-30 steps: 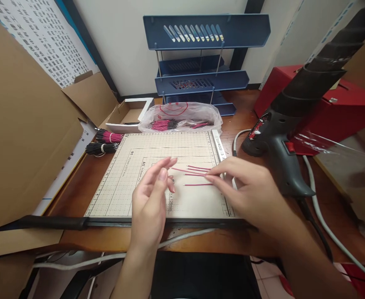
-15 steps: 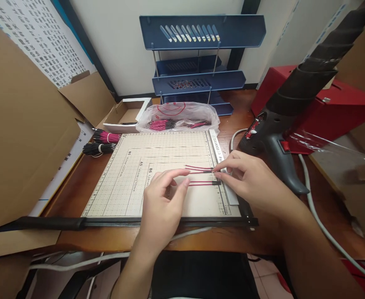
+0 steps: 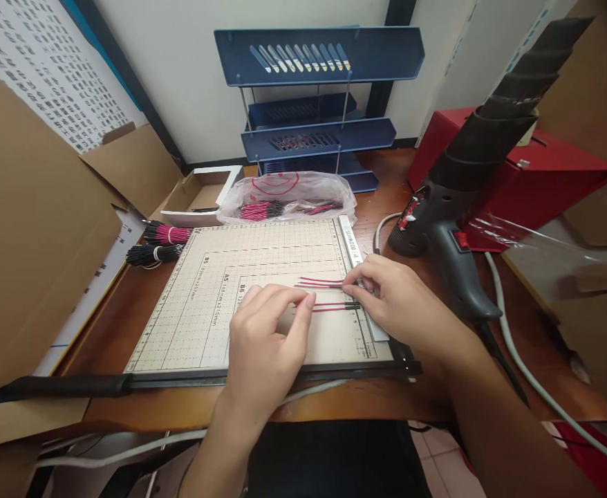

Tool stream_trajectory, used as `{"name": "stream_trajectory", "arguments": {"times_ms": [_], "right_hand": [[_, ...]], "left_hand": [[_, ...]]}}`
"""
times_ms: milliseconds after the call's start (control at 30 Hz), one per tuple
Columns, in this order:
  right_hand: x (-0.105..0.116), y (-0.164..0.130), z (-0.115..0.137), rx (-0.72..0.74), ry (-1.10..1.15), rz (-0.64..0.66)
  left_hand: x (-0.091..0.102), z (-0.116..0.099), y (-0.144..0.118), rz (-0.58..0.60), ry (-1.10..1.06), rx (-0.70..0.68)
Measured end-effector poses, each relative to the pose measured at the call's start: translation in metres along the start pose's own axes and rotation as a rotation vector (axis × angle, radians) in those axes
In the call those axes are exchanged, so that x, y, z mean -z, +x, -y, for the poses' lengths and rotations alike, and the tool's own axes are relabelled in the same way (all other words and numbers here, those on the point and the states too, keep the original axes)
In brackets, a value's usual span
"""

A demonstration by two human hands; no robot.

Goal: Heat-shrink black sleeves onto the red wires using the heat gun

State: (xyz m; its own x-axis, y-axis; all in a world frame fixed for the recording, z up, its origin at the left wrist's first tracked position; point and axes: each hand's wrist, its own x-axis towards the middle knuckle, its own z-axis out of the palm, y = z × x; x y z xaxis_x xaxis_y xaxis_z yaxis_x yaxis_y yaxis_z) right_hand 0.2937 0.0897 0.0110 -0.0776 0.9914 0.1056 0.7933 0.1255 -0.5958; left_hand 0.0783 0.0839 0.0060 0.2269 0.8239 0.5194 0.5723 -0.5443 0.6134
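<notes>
On the cream gridded board of a paper cutter (image 3: 200,332) lie thin red wires with black sleeved ends. My right hand (image 3: 402,297) pinches the upper red wires (image 3: 321,282) by their black end, beside the metal ruler edge; their free ends point left. Lower down, a second pair of red wires (image 3: 329,306) lies on the board, its black ends toward the ruler. My left hand (image 3: 267,339) hovers over the board with thumb and index fingertips together, near the left ends of the wires. Whatever is between those fingertips is too small to make out.
A heat gun (image 3: 453,228) stands at the right before a red box (image 3: 547,173). Bundled red wires (image 3: 166,233) and black wires (image 3: 153,254) lie left of the board. Behind are a plastic bag (image 3: 287,197), a small carton (image 3: 200,197) and blue trays (image 3: 319,59).
My left thumb and index finger have closed together from slightly apart. My right hand keeps its pinch on the upper wires. The whole view has shifted a little.
</notes>
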Motion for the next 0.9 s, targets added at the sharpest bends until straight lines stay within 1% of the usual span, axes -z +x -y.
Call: {"name": "stream_trajectory", "arguments": {"times_ms": [67, 167, 233, 300, 367, 433, 567, 667, 900], "right_hand": [[0.002, -0.002, 0.004, 0.006, 0.053, -0.048], [0.004, -0.007, 0.017, 0.035, 0.173, -0.096], [0.003, -0.011, 0.027, 0.071, 0.247, -0.091], [0.0, -0.015, 0.035, 0.101, 0.294, -0.071], [-0.002, -0.017, 0.039, 0.116, 0.323, -0.065], [-0.005, -0.019, 0.041, 0.139, 0.337, -0.07], [-0.011, -0.019, 0.046, 0.222, 0.35, -0.135], [-0.013, -0.018, 0.048, 0.249, 0.345, -0.186], [-0.009, -0.02, 0.045, 0.236, 0.324, -0.139]], "left_hand": [[-0.001, -0.002, -0.002, -0.005, -0.058, 0.083], [-0.004, -0.007, -0.003, 0.01, -0.207, 0.284], [-0.006, -0.01, -0.002, 0.003, -0.362, 0.376], [-0.007, -0.012, 0.0, -0.012, -0.51, 0.421], [-0.006, -0.012, 0.001, -0.038, -0.604, 0.455], [-0.004, -0.011, 0.001, -0.052, -0.645, 0.471], [0.0, -0.008, -0.003, -0.018, -0.664, 0.437], [0.001, -0.006, -0.005, -0.033, -0.668, 0.431], [-0.001, -0.004, -0.007, -0.067, -0.756, 0.499]]}}
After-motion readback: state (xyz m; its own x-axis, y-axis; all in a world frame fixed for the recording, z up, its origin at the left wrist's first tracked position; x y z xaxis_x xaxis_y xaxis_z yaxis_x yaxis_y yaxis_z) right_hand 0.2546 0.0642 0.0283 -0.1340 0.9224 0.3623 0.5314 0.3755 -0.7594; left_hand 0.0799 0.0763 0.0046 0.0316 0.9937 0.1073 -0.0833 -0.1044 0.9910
